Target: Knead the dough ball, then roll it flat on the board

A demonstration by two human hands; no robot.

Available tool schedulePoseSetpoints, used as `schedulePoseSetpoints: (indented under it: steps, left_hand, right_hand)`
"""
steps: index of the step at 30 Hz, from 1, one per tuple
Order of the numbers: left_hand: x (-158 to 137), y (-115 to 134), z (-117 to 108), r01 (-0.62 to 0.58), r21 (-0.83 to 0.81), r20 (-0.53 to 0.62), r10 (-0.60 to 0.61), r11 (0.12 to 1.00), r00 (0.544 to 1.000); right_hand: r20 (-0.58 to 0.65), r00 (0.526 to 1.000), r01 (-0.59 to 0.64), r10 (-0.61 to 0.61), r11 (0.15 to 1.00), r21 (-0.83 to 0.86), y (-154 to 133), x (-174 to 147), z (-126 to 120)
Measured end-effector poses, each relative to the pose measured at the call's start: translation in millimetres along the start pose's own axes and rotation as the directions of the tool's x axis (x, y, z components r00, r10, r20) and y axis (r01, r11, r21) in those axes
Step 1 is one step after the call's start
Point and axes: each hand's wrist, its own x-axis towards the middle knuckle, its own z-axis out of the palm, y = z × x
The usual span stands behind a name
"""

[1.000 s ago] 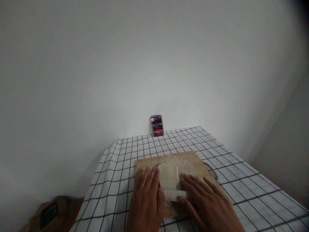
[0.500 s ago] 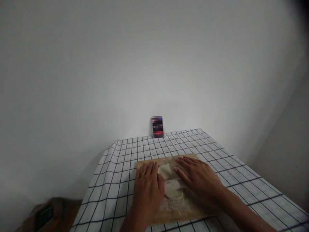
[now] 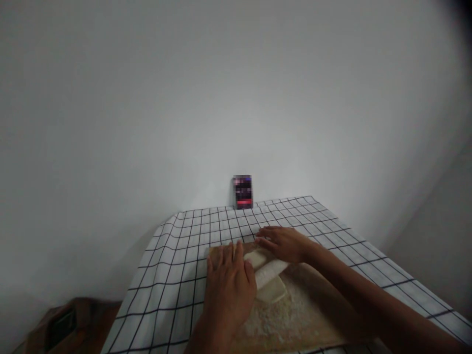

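A pale, floury rolling pin (image 3: pixel 272 273) lies at a slant across a flattened piece of dough (image 3: pixel 272 290) on a wooden board (image 3: pixel 254 334). More of the dough shows beyond the pin. My left hand (image 3: pixel 230 282) is over the pin's left end, fingers stretched forward and apart, palm down. Over the other end, farther back near the board's rear edge, my right hand (image 3: pixel 282 243) lies palm down with its fingers extended. Both ends of the pin are hidden beneath the hands. Loose flour is scattered on the near part of the board.
The table has a white cloth (image 3: pixel 165 280) with a black grid. A pixelated dark and red upright object (image 3: pixel 243 191) stands at the table's back against the white wall (image 3: pixel 236 98). At lower left, a brown boxy item (image 3: pixel 62 324) sits below table level.
My right hand has moved away from me and slightly left, turning the rolling pin to a steeper slant. My left hand has shifted slightly right. More of the floured board shows in front.
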Motion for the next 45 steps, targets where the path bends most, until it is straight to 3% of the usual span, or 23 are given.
schedulePoseSetpoints:
  steps: [11, 16, 20, 23, 31, 41, 45]
  left_hand:
    - [3, 5, -11, -0.017, 0.101, 0.074, 0.01, 0.995, 0.997]
    - [2, 4, -7, -0.048, 0.107, 0.022, 0.046, 0.993, 0.999]
    - [-3, 2, 0, -0.061, 0.101, -0.076, 0.069, 0.993, 0.995]
    - [-6, 1, 5, -0.088, 0.089, -0.126, 0.099, 0.992, 0.987]
    - [-20, 1, 9, -0.127, 0.093, -0.191, 0.143, 0.988, 0.971]
    - [-36, 1, 16, -0.138, 0.094, -0.213, 0.155, 0.986, 0.965]
    - [-39, 1, 14, -0.13, 0.102, -0.188, 0.147, 0.986, 0.971]
  right_hand:
    - [-0.083, 0.996, 0.008, -0.016, 0.996, -0.093, 14, -21, 29]
    - [-0.145, 0.989, -0.03, 0.007, 0.987, -0.155, 15, -46, 41]
    - [-0.184, 0.982, -0.068, 0.033, 0.981, -0.184, 3, -64, 40]
    - [-0.243, 0.961, -0.171, 0.13, 0.973, -0.157, -12, -76, 37]
    - [-0.322, 0.918, -0.287, 0.23, 0.947, -0.143, -42, -108, 46]
    - [-0.463, 0.884, -0.223, 0.071, 0.933, -0.283, -58, -142, 63]
    - [-0.441, 0.897, -0.18, 0.042, 0.944, -0.276, -57, -142, 58]
